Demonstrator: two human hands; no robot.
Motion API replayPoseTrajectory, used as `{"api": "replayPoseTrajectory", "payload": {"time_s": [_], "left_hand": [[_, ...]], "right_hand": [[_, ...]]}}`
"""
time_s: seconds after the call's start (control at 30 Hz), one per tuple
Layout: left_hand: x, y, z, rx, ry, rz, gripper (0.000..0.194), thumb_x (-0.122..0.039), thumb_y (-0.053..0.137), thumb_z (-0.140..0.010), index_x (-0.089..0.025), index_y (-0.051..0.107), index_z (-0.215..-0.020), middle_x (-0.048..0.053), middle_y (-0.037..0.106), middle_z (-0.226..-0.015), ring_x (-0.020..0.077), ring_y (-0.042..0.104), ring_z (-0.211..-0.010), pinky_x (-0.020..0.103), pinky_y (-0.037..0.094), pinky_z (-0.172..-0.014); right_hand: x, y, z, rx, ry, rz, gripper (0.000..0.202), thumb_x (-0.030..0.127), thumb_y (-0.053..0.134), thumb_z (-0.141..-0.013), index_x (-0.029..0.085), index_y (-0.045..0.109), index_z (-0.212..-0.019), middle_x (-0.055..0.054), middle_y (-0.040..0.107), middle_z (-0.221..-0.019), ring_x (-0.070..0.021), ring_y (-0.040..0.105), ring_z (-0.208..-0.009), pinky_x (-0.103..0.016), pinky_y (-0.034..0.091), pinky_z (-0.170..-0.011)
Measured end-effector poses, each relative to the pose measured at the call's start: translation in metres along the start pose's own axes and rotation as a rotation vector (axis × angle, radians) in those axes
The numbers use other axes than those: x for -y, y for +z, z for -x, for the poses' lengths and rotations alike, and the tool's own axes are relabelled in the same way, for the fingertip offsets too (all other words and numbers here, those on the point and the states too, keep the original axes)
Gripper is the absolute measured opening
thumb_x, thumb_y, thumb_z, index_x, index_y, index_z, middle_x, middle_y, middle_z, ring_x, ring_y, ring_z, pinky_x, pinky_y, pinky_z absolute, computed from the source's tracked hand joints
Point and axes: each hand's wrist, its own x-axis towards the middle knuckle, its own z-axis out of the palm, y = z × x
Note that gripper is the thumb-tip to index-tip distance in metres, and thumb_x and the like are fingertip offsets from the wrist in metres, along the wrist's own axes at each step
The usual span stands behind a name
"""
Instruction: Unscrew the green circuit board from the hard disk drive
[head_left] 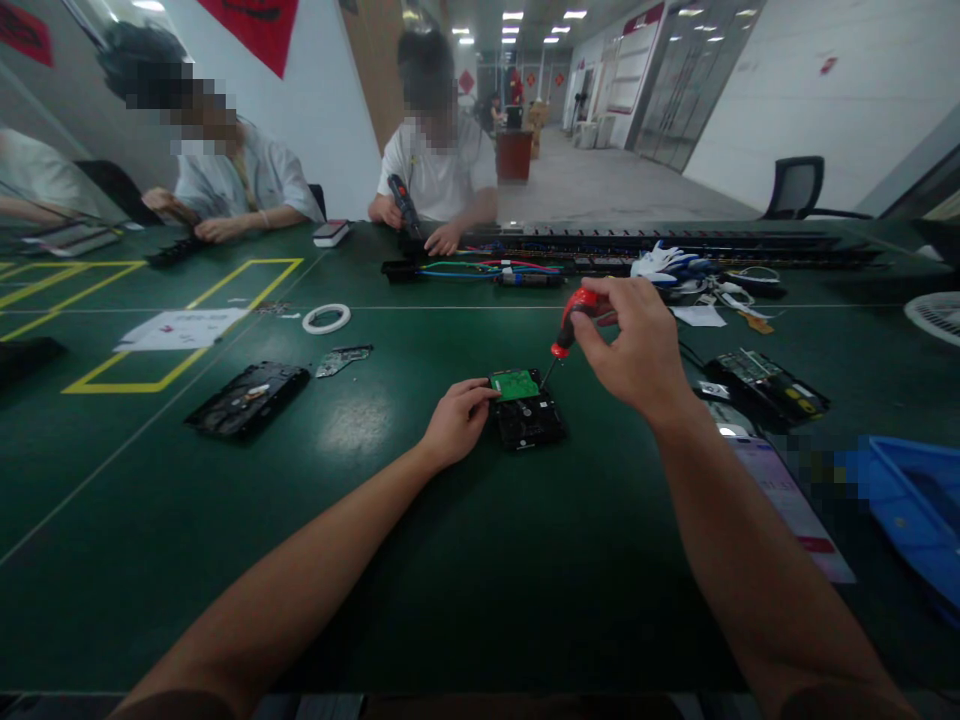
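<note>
A hard drive (529, 423) with a green circuit board (516, 385) at its far end lies on the table in front of me. The fingers of my left hand (456, 422) grip its left edge beside the board. In my right hand (637, 335) is a red and black screwdriver (568, 325), held by the handle and tilted. Its thin shaft slants down to the right edge of the green board; whether the tip sits in a screw is too small to tell.
Left are a black drive casing (249, 398), a loose circuit board (343, 360) and a tape roll (326, 319). Right are another black device (769, 385), a phone-like panel (795, 505) and a blue bin (907, 500). Across the table, a co-worker's hand holds a power screwdriver (403, 203) near cables.
</note>
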Motion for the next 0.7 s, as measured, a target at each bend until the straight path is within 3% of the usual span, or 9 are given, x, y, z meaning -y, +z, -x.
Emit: {"api": "replayPoseTrajectory", "payload": {"time_s": [0.27,0.5,0.7], "left_hand": [[-0.0006,-0.0008,-0.0002,0.005,-0.009,0.01,0.031,-0.011,0.058,-0.101,-0.024,0.08,-0.119,0.01,0.072,-0.139,0.028,0.068,-0.132,0.052,0.057,-0.114],[-0.0021,-0.0017,0.0002,0.017,-0.015,0.004,0.032,-0.012,0.058,-0.101,-0.025,0.079,-0.121,0.01,0.072,-0.14,0.0278,0.067,-0.133,0.053,0.056,-0.116],[-0.0023,-0.0001,-0.0001,-0.002,-0.011,0.011,0.032,-0.011,0.058,-0.1,-0.025,0.079,-0.119,0.01,0.073,-0.137,0.0273,0.068,-0.132,0.052,0.056,-0.116]], "right_hand": [[-0.0038,0.003,0.0009,-0.009,0.091,-0.072,0.031,0.028,0.07,-0.093,0.023,0.066,-0.122,-0.012,0.072,-0.12,-0.0309,0.07,-0.1,-0.053,0.061,-0.089],[0.0,0.0009,-0.0004,-0.012,-0.011,0.015,0.028,0.026,0.066,-0.096,0.026,0.07,-0.123,-0.013,0.072,-0.121,-0.0343,0.069,-0.112,-0.058,0.057,-0.1],[-0.0043,0.0045,0.0009,-0.015,0.1,-0.098,0.03,0.027,0.069,-0.093,0.024,0.063,-0.123,-0.011,0.072,-0.115,-0.0292,0.07,-0.098,-0.05,0.061,-0.087]]}}
